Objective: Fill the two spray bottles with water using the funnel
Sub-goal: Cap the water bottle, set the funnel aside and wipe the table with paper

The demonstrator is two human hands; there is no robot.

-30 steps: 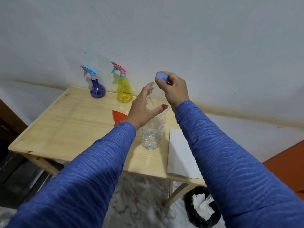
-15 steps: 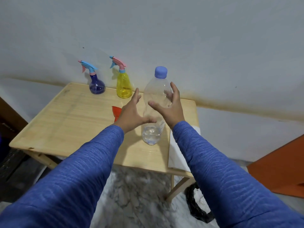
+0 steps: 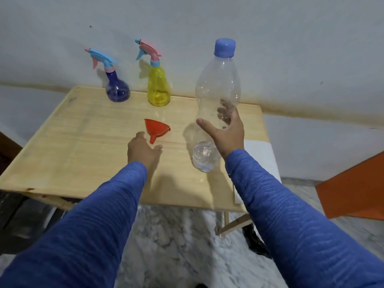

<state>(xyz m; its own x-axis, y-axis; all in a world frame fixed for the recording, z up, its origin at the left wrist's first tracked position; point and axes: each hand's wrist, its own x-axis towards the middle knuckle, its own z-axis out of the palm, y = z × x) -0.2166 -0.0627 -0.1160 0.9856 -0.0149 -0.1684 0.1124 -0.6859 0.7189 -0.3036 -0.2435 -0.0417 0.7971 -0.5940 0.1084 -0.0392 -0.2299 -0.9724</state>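
Readable text: none.
Bottle [image 3: 217, 84]: clear plastic, bare of any label; cap [image 3: 224, 47] shows no print.
Sprayers: blue [image 3: 117, 88] and yellow [image 3: 158, 88], no lettering to be made out.
Funnel [image 3: 156, 127]: plain red, unmarked.

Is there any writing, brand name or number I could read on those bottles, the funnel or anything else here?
None can be read.
Water bottle: clear, no label; blue cap shows no print.
Yellow spray bottle and blue spray bottle: no lettering visible.
Red funnel: plain.
White sheet at the table edge: blank as far as it shows.
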